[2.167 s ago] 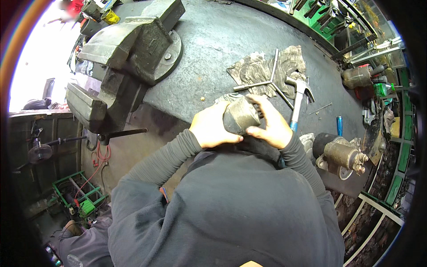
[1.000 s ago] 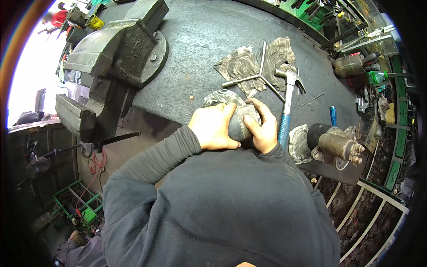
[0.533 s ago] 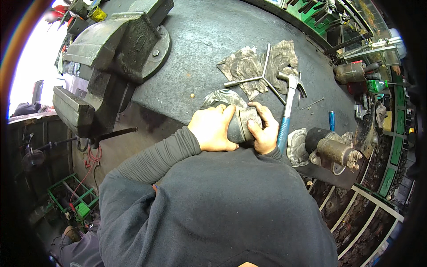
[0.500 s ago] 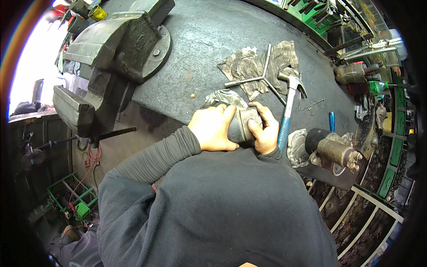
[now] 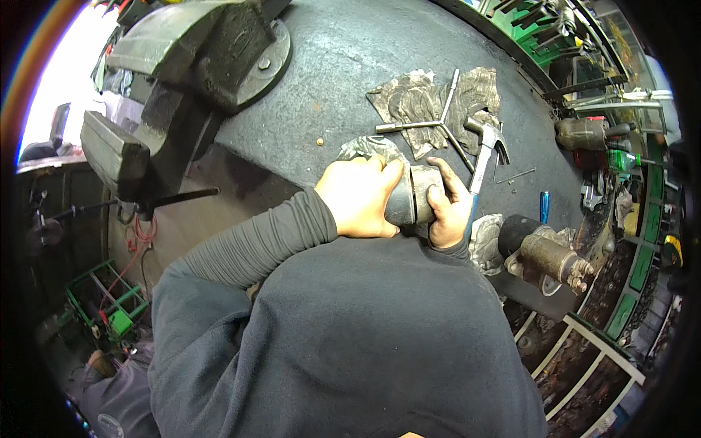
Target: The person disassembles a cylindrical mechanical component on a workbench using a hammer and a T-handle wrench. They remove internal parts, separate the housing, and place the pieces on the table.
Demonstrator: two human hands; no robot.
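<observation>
A dark cylindrical metal housing (image 5: 400, 202) lies at the bench's near edge, close against my body. My left hand (image 5: 358, 197) is wrapped over it from the left, thumb low on its near side. At its right end sits a lighter grey metal end cap (image 5: 425, 182), which my right hand (image 5: 450, 208) grips with thumb and fingers. A narrow dark gap shows between housing and cap. Part of a grimy cloth (image 5: 374, 148) shows behind my left hand. Just right of my right hand lies a claw hammer (image 5: 480, 164) with a blue grip, its lower handle hidden.
A three-armed socket wrench (image 5: 442, 123) rests on dirty rags (image 5: 409, 102). A starter motor with a solenoid (image 5: 548, 255) lies on the right beside another rag (image 5: 487, 244) and a blue tool (image 5: 545, 206). A big bench vise (image 5: 182, 80) stands at the left; tool racks (image 5: 537, 36) line the far right.
The dark gap between housing and end cap looks wider, with my right hand slightly farther right. My view has shifted a little. Both hands keep their hold.
</observation>
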